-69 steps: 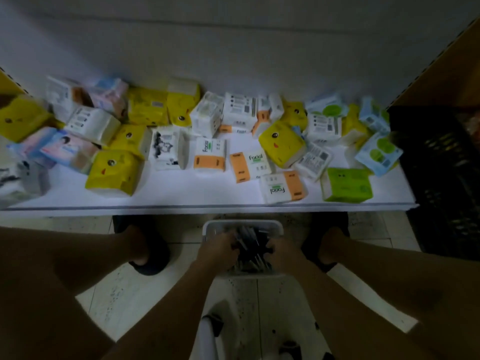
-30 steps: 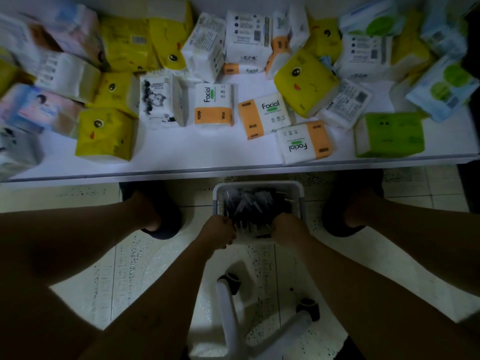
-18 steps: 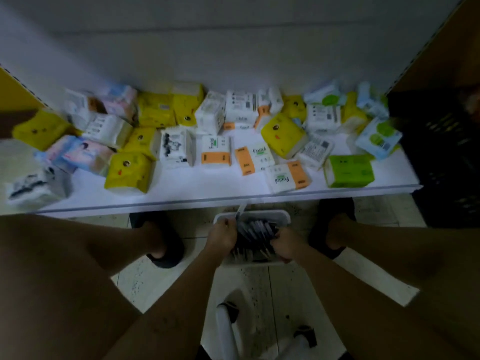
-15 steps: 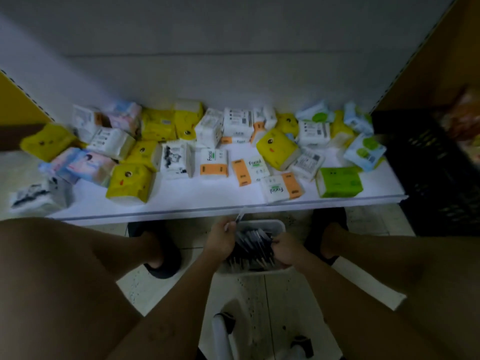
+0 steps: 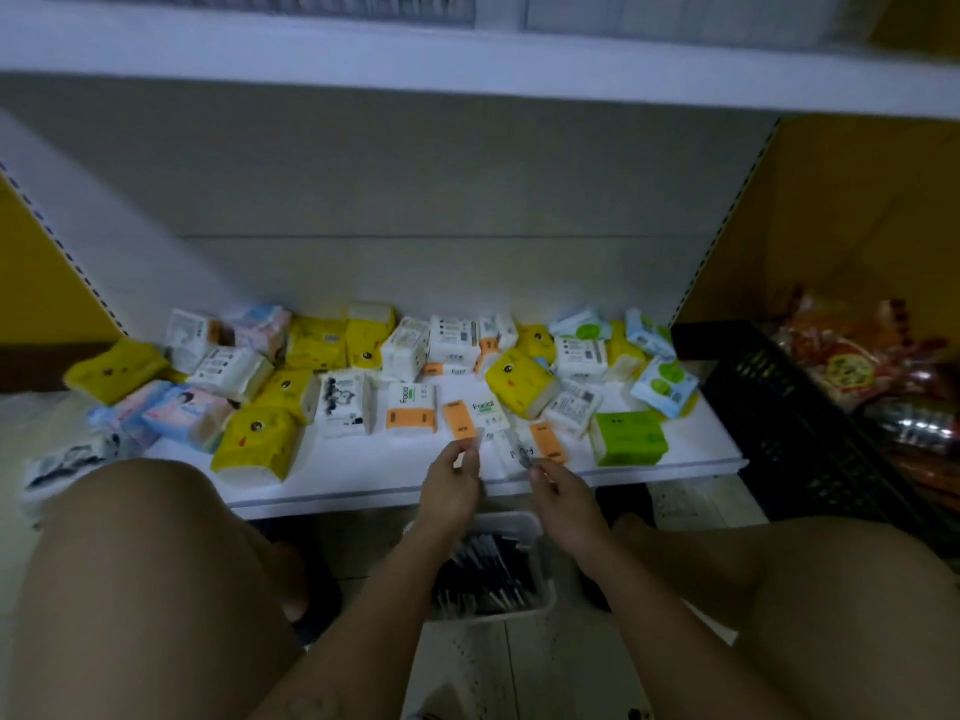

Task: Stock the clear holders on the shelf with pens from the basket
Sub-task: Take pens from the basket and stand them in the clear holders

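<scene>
Head view: tissue packs (image 5: 522,383) on white shelf (image 5: 363,472)

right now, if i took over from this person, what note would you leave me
Left grip pinches what looks like a pale pen; right grip pinches a second pen, both above the lower shelf's front edge.
Basket sits on the floor below them, many pens inside.
Clear holders, blurred, on the top shelf.
Done: two pens picked. Left: slot them into holders, repeat.

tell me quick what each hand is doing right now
left hand: pinches a slim pale pen, blurred
right hand: pinches a slim grey pen that points up
</scene>
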Motion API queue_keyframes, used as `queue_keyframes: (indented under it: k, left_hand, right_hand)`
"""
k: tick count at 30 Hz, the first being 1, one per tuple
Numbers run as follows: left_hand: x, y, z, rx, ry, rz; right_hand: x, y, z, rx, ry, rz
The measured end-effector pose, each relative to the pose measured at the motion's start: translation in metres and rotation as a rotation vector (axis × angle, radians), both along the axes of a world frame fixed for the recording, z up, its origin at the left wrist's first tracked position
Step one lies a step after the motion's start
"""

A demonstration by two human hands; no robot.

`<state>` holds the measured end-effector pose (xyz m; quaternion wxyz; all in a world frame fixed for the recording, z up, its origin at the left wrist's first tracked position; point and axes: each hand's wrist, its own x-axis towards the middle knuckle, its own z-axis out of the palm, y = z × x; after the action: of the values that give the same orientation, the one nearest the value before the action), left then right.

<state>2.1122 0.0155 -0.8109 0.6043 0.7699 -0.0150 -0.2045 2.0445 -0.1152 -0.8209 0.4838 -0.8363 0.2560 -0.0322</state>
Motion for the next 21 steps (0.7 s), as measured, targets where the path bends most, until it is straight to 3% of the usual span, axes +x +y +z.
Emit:
queue_keyframes:
  k: [5,12,18,21]
  left_hand:
    - [0.004,-0.018,0.039,-0.078,-0.128,-0.056]
    - [0.012,-0.033,0.141,-0.223,-0.432,-0.147]
    - [0.013,-0.041,0.247,-0.42,-0.643,-0.173]
    - [0.016,-0.039,0.291,-0.38,-0.761,-0.15]
  right_hand:
    - [0.006,0.001,0.046,0.342,-0.232,-0.142]
    - [0.009,-0.01,0.144,0.067,-0.504,-0.126]
    - [0.012,-0.007,0.245,0.2,-0.775,-0.095]
    - [0.012,-0.01,0.29,0.143,-0.844,-0.085]
